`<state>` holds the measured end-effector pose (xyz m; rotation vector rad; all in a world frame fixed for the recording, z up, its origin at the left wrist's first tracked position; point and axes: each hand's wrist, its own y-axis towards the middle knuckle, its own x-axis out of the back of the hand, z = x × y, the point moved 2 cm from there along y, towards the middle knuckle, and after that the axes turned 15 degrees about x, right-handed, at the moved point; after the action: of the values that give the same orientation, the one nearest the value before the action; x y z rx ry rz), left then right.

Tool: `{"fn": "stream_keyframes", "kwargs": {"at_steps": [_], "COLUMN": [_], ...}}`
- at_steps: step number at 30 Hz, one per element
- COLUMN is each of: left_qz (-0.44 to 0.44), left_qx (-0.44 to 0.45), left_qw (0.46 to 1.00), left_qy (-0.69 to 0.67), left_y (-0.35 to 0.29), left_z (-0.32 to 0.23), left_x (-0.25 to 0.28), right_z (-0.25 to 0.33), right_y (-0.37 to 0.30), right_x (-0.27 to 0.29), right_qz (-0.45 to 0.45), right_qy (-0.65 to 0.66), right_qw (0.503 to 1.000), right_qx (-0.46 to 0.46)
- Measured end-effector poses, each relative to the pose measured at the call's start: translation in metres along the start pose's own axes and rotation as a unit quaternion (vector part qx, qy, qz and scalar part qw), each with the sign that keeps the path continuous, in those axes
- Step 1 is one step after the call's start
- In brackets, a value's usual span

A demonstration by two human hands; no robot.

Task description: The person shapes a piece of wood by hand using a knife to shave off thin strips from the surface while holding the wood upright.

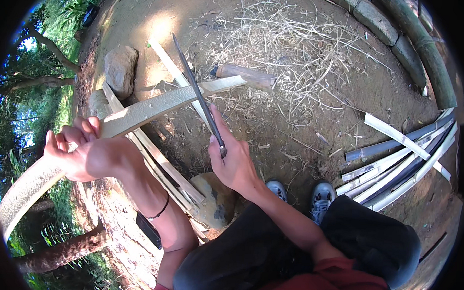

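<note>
My left hand [76, 152] is closed around a long, pale split-bamboo strip [150, 109], which runs from the lower left edge up toward the middle. A long dark-bladed knife [189, 74] is in my right hand [233, 163], its fingers wrapped round a handle they mostly hide. The blade points up and to the left and crosses the strip near its far end. Whether the edge touches the strip I cannot tell. Beneath them on the ground lies another pale strip [166, 58]. A short wooden or bamboo piece [252, 76] rests just beyond the strip's tip.
Thin curly shavings [291, 52] cover the ground ahead. Split bamboo pieces [395, 161] are stacked at the right, and more strips [165, 165] lie under my left arm. One rock [120, 69] sits far left, another [215, 198] near my knees. Blocks [377, 22] and a bamboo pole [424, 44] line the far right.
</note>
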<state>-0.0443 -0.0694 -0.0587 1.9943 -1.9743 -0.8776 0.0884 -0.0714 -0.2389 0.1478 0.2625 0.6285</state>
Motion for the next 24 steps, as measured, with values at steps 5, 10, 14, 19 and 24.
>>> {"fn": "stream_keyframes", "kwargs": {"at_steps": [5,10,14,19,24], "left_qz": [0.111,0.197,0.241,0.213,0.075], "left_qx": [0.078,0.035,0.007,-0.008,0.020], "left_qw": [0.985,0.971,0.959,0.968,0.996], "left_qy": [-0.103,-0.129,-0.148,-0.132,-0.032], "left_y": [0.004,0.008,0.014,0.009,0.004], "left_z": [-0.003,0.014,0.021,0.018,0.017], "left_x": [0.009,0.021,0.024,0.022,0.016], "right_z": [0.002,-0.012,-0.019,-0.016,-0.015], "right_y": [-0.002,-0.001,0.004,0.012,0.014], "right_x": [0.001,0.015,0.015,0.029,0.028], "right_qz": [0.010,-0.010,-0.014,-0.002,0.016], "right_qy": [0.027,0.018,0.019,0.136,0.154], "right_qw": [0.999,0.996,0.996,0.959,0.956], "right_qx": [-0.038,-0.091,-0.080,-0.249,-0.251]}}
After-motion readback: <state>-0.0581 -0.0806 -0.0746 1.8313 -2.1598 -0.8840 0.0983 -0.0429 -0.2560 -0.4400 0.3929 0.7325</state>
